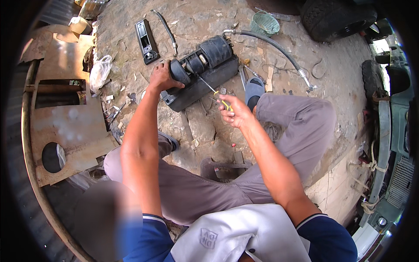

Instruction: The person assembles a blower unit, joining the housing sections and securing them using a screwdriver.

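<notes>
A black blower-like unit [208,75] with rounded housings lies on the ground in front of me. My left hand [163,78] spreads over its left end, thumb and fingers resting around the rounded cover. In my right hand [236,111] is a screwdriver [217,93] with a yellow-and-dark handle. The slim shaft points up and left, its tip at the middle of the unit; whether it sits in a screw is too small to tell.
A black panel [147,42] and a short hose [166,29] lie beyond the unit. A longer hose [277,47] curves right from it. Farther off are a green basket [265,24] and a tire [336,19]. Left stands a rusty metal sheet [65,118]; right, a green vehicle [399,144].
</notes>
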`<state>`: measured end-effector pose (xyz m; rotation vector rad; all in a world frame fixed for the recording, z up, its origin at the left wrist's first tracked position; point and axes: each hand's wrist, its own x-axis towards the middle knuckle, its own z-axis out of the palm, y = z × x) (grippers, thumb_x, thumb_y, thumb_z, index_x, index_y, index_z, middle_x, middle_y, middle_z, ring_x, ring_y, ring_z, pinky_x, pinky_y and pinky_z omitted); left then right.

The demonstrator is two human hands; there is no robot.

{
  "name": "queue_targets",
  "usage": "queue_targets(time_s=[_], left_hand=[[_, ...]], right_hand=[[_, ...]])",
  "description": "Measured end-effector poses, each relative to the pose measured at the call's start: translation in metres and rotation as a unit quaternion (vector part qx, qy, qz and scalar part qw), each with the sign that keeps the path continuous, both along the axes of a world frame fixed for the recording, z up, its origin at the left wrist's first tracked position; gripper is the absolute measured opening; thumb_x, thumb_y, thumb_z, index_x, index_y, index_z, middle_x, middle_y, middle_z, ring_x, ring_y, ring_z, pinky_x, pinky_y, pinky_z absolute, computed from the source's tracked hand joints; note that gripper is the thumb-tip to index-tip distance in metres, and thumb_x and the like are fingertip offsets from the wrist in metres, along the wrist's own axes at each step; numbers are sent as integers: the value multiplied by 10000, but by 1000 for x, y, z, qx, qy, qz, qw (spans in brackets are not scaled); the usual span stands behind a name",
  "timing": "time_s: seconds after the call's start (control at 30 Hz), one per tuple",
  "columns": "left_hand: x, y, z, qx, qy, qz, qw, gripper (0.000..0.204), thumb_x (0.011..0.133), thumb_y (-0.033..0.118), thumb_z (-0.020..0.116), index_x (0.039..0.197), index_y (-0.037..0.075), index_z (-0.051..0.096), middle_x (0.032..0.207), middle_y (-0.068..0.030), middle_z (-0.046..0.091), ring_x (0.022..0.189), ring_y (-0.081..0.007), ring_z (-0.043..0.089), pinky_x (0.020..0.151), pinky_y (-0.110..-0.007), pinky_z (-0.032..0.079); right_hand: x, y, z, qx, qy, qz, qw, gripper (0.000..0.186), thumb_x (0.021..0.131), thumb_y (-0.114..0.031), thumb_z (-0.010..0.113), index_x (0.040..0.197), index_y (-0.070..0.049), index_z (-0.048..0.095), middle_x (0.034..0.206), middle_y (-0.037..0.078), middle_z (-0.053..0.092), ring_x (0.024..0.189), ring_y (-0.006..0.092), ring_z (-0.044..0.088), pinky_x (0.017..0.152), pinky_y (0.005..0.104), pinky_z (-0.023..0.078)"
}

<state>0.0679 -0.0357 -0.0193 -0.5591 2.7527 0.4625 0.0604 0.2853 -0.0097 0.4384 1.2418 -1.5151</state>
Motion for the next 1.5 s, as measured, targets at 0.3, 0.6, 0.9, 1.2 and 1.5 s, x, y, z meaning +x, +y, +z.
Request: queue_targets(time_s=[0.3, 0.6, 0.9, 1.2, 1.5], left_hand=[[-10, -4, 2, 5, -16, -1, 1000, 1312, 462, 532, 940, 1531, 78, 329, 1479, -235, 440, 1385, -411, 414, 1125, -454, 397], [-12, 0, 3, 9, -20, -1, 1000, 1322, 457, 542, 937, 1540, 101, 322, 1480, -228, 444, 1386, -405, 409, 1136, -456, 377], [-9, -6, 3, 11, -13, 2, 1000, 1310, 465, 537, 944, 1535, 105, 324, 1464, -226, 462, 1373, -416, 423, 1119, -470, 397], [-9, -8, -3, 1, -11, -6, 1000, 1315, 468, 557, 936, 1532, 86, 323, 1469, -228, 450, 1360, -426, 437, 1109, -473, 408], [-13, -1, 3, 7, -25, -5, 1000, 1333, 463, 554, 939, 1536, 67, 316, 1483, -237, 431, 1366, -417, 431, 1119, -464, 397]], right_hand=[[17, -16, 2, 315, 587, 315, 676, 401, 891, -269, 704, 1164, -37, 525, 985, 205, 647, 716, 290, 710, 551, 424, 554], [17, -4, -35, 212, 528, 85, 818, 330, 935, -314, 663, 1117, -68, 538, 866, 91, 571, 477, 90, 437, 382, 288, 348], [5, 5, 11, 54, 51, -28, 997, 397, 951, -306, 653, 1176, -26, 484, 876, 84, 573, 448, 96, 430, 364, 263, 330], [5, -5, 7, 13, 43, -14, 999, 357, 926, -278, 667, 1114, -19, 508, 860, 94, 571, 488, 108, 501, 374, 287, 377], [1, -2, -6, 91, 181, 45, 978, 389, 946, -315, 637, 1150, -17, 494, 956, 192, 616, 714, 286, 663, 581, 423, 531]])
